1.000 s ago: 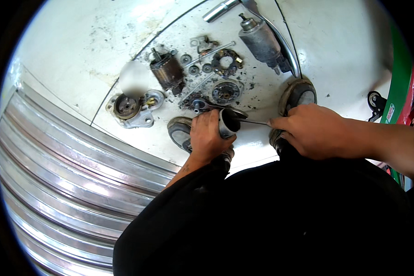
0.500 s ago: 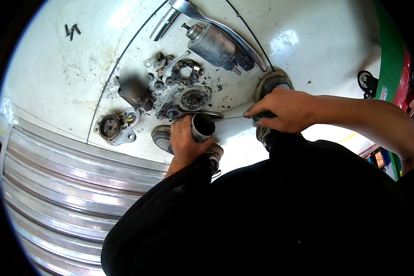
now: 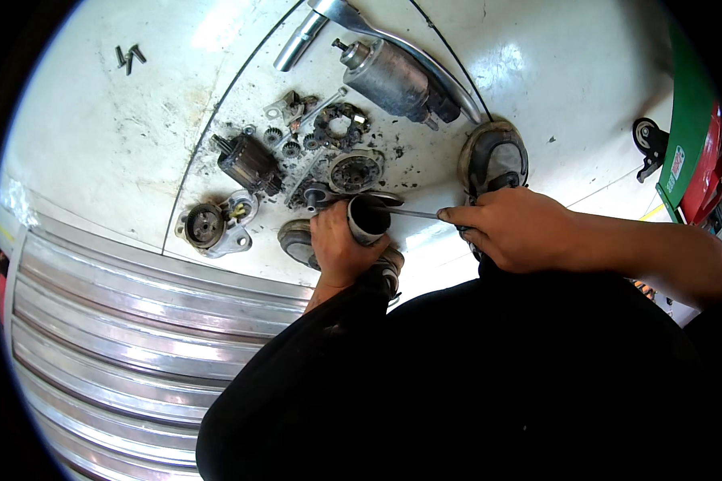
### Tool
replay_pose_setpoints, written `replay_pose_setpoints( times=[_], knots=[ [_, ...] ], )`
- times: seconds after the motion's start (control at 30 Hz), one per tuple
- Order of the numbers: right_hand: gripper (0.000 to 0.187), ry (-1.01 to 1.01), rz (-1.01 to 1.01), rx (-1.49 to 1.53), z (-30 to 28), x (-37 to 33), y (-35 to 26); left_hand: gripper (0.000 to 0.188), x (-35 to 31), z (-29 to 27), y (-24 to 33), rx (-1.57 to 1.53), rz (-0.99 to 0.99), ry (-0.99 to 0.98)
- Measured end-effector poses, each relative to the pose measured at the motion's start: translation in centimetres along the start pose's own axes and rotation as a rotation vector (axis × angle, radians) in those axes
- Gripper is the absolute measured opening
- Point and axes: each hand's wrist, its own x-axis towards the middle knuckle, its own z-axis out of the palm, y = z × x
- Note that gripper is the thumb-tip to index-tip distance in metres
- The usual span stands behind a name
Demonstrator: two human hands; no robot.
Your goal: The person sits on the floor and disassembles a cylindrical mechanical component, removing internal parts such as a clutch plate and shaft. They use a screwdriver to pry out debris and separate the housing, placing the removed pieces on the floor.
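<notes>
Grips a hollow metal cylinder (image 3: 366, 236) at the centre of the view with the left hand (image 3: 338, 250), with fingers curled round its outer wall. Holds a thin-shafted tool (image 3: 415, 213) at three o'clock from the metal cylinder with the right hand (image 3: 517, 231), with fingers closed on its outer end. Points the shaft into the cylinder's mouth; cannot tell how deep.

Shows on the pale floor (image 3: 553, 96), by the same clock: at twelve, a round plate (image 3: 357, 171) nearby and a dark cylindrical motor part (image 3: 389, 80) beyond; at half past eleven, a black ring (image 3: 322, 128); between ten and eleven, small gears (image 3: 291, 150); at ten, a dark armature (image 3: 249, 166); at nine, a cast housing (image 3: 206, 227); at two, a dark shoe (image 3: 501, 160).
</notes>
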Motion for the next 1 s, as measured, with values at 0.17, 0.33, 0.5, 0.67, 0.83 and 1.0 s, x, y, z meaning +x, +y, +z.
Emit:
replay_pose_setpoints(
  times=[0.17, 0.33, 0.5, 0.67, 0.83, 1.0],
  knots=[
    [0.035, -0.08, 0.063, -0.136, -2.1, 0.6, -2.2, 0.075, 0.4, -0.4, -0.1, -0.016, 0.099, -0.058],
    [0.036, -0.107, 0.02, -0.212, -4.4, 2.1, -0.4, 0.074, 0.3, -0.6, -0.3, -0.063, 0.18, -0.107],
    [0.039, -0.149, -0.044, -0.006, -2.8, 2.9, 4.9, 0.072, 0.5, -0.5, -0.4, -0.072, 0.122, 0.006],
    [0.04, -0.055, -0.156, -0.003, -1.7, 3.6, 6.5, 0.069, 0.3, -0.3, -0.5, -0.125, -0.011, 0.061],
    [0.046, -0.012, -0.219, -0.147, -1.2, 1.6, 6.2, 0.069, 0.4, -1.0, -0.7, -0.215, -0.001, 0.031],
    [0.042, 0.445, -0.399, -0.076, -3.6, -3.7, 8.7, 0.078, -1.8, -2.0, -2.4, -0.699, -0.112, 0.132]
  ],
)
